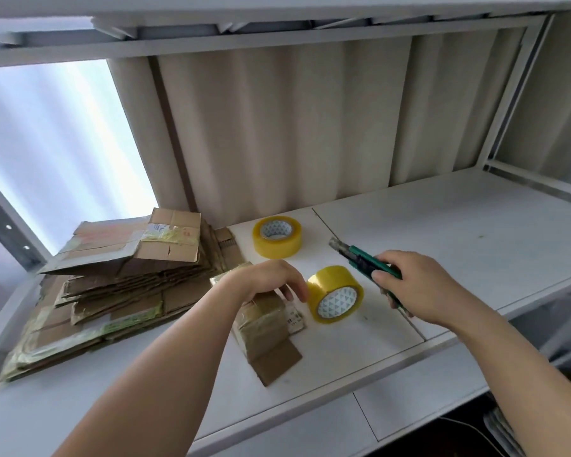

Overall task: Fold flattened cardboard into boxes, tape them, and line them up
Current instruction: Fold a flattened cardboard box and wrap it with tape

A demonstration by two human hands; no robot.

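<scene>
Head view: the taping step looks to be in hand. The left hand (271, 278) rests with loosely curled fingers on a small cardboard box (264, 328) lying on the white shelf (442, 232), just beside a tilted roll of yellow tape (335, 293). The right hand (416, 285) grips a green utility knife (365, 258). Next probably comes pulling tape across the seam and cutting it. A second tape roll (277, 236) and a stack of flattened cardboard (112, 285) lie behind. The box's top is hidden under the hand, so whether it is sealed is unclear.
</scene>
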